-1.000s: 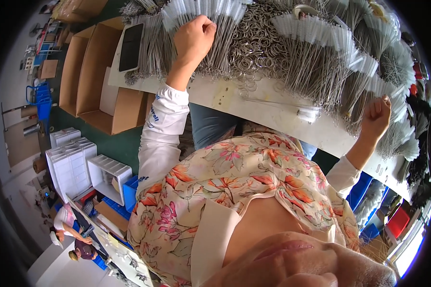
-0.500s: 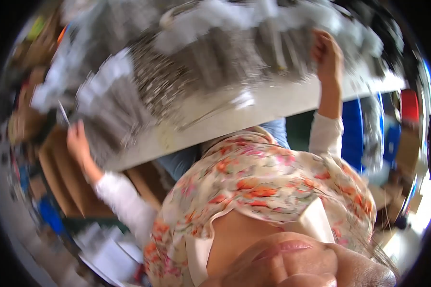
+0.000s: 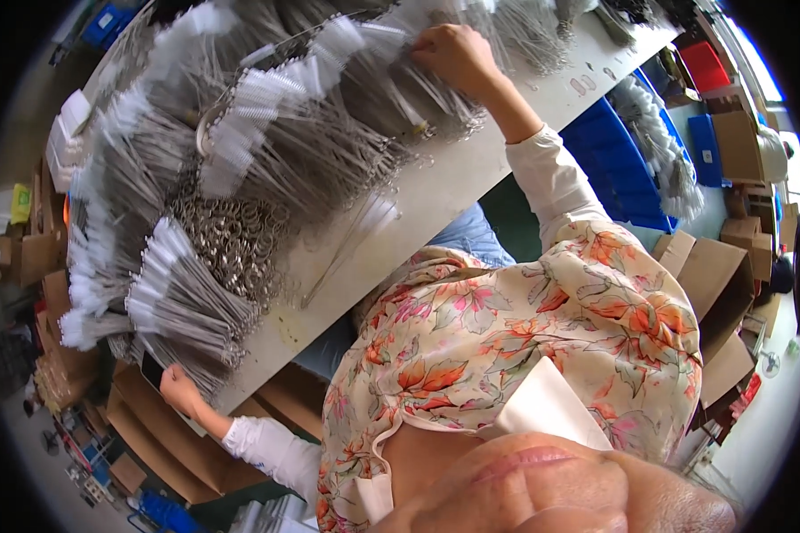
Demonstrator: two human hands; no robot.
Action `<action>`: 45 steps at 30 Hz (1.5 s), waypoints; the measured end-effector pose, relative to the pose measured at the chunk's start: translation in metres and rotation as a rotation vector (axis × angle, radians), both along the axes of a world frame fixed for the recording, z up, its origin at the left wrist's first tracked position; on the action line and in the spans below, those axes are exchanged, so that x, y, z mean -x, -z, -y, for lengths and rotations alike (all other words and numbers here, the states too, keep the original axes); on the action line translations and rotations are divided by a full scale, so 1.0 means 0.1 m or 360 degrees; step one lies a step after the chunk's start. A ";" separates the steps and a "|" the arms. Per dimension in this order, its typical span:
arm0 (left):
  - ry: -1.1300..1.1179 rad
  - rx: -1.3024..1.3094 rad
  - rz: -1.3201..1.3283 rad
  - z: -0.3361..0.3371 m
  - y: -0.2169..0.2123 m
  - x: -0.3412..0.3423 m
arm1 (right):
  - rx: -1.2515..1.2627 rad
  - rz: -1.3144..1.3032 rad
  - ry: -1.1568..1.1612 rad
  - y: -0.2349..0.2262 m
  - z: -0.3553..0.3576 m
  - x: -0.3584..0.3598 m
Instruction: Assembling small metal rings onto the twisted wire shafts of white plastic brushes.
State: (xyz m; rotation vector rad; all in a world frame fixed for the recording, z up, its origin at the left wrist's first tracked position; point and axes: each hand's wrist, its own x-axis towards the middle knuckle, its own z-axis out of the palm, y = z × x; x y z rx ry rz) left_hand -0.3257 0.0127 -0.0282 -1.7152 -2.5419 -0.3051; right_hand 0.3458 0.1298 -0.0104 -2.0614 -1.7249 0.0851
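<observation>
Heaps of small wire-handled brushes with white bristles and looped ends cover much of the table. My right hand is over the far part of these brushes, its fingers bent down and closed among the bristles. What its fingertips hold, if anything, is hidden. Down at the table's left end, my left hand is closed on the edge of a thin flat dark object, which looks like a phone. Just beyond it lies a fanned bundle of brushes. A pile of small metal rings sits between the heaps.
A few loose brushes lie on the pale table near its front edge. Beyond the right edge stands a blue crate with bagged brushes. Cardboard boxes stand below the left end, and more are at the right.
The view has tilted, so the table slopes more steeply. My right hand has moved left and down onto the brushes. My left hand still holds the thin flat object, now lower in view.
</observation>
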 end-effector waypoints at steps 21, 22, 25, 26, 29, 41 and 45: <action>-0.0142 -0.0305 0.0756 0.27 0.24 0.62 | 0.0028 -0.0595 0.0786 -0.22 -0.23 -2.23; -0.0270 -0.0349 0.0967 0.22 0.05 0.15 | -0.0009 -0.0491 0.0818 -0.21 -0.14 -2.27; -0.0396 -0.0490 0.1259 0.22 -0.48 -0.63 | -0.0616 -0.0195 0.0657 -0.07 -0.16 -2.48; -0.0389 -0.0574 0.1328 0.25 -0.64 -0.80 | -0.0918 0.0060 0.0485 -0.23 -0.20 -2.30; 0.0045 -0.0877 0.1952 0.24 -1.01 -1.45 | -0.1072 -0.0902 -0.0014 -0.98 -0.03 -1.08; 0.1471 -0.1026 0.1445 -0.38 -0.75 -3.40 | 0.0252 -0.1950 -0.1357 -0.85 0.73 2.04; 0.1322 -0.1329 0.1416 -0.28 -0.75 -3.17 | -0.0253 -0.2028 -0.1471 -0.73 0.78 1.89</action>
